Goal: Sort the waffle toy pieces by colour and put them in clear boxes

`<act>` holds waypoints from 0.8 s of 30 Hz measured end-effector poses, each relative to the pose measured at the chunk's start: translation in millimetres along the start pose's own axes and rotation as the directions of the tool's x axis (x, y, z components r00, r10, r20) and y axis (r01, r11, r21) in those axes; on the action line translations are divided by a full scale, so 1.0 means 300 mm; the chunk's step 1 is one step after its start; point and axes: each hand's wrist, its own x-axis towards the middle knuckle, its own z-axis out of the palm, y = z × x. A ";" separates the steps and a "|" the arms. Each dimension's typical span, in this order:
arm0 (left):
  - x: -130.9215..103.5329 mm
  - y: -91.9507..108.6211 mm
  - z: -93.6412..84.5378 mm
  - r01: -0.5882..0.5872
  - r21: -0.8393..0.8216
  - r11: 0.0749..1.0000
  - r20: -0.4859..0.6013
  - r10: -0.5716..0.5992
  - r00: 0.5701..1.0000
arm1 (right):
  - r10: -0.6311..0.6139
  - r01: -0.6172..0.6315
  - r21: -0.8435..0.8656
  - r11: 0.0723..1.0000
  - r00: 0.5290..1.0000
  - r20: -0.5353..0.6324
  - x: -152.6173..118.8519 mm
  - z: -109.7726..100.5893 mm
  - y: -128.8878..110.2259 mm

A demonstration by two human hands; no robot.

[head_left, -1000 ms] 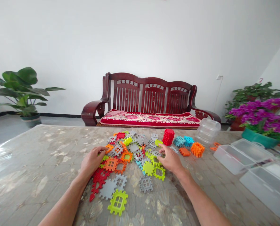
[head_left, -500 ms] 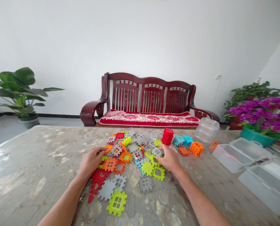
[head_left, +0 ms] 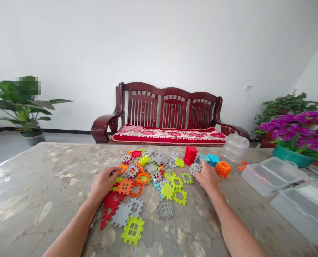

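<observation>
Interlocking plastic tiles with notched edges lie in a loose pile in front of me. My left hand rests at the pile's left side, fingers loosely bent and apart, its fingertips by an orange tile. Right of the pile, my right hand has thumb and forefinger around a grey window tile. Just beyond it stand a red stack and a teal stack, the latter partly behind my fingers. Nearby are a blue stack, an orange stack and a lime frame tile.
Clear plastic boxes stand at the table's right, with another clear container at the back. Purple flowers in a green pot sit beyond the boxes. A wooden bench is behind the table.
My right hand has moved right, from the pile's edge to beside the stacks, with a grey tile at its fingers. A lime frame tile is now uncovered. My left hand has stayed still.
</observation>
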 end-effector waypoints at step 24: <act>-0.005 0.005 -0.001 -0.001 0.006 1.000 -0.017 0.001 1.000 | -0.028 0.049 -0.184 0.982 0.993 0.111 -0.022 0.032 -0.029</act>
